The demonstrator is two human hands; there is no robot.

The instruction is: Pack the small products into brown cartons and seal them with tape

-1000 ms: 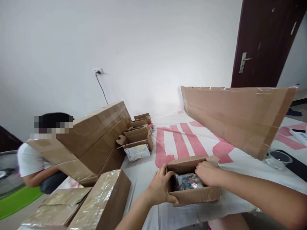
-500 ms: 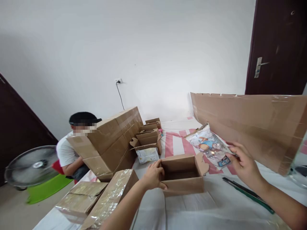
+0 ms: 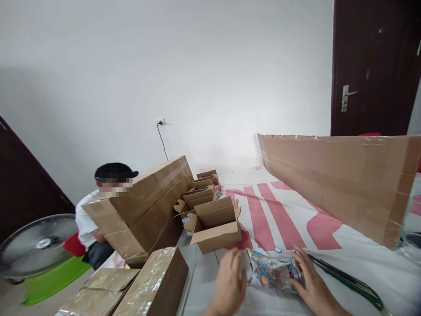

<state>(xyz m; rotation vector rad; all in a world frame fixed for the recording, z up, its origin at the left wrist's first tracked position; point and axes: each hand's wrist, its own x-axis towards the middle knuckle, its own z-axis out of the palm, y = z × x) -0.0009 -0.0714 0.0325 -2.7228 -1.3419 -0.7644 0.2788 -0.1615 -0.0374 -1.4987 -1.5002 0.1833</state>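
A shiny printed plastic packet (image 3: 271,271) with blue and orange cartoon pictures lies low on the cloth in front of me. My right hand (image 3: 309,278) grips its right end, with fingers and thumb on opposite sides. At the packet's left end, my left hand (image 3: 230,278) is blurred by motion; its fingers point forward and hold nothing I can see. Beyond my hands stands an open cardboard box (image 3: 217,237), its flaps raised. A utility knife (image 3: 348,278) with a green handle lies just right of my right hand.
Several open small boxes (image 3: 199,196) line up beside a large taped carton (image 3: 148,204). Two closed boxes (image 3: 151,285) sit at the near left. A cardboard panel (image 3: 335,184) stands at right. Behind the carton sits a person (image 3: 88,217) near a fan (image 3: 42,241).
My left hand has let go of the open box, which now stands farther forward and left. My right hand has brought the packet down and closer to me. The view has shifted slightly.
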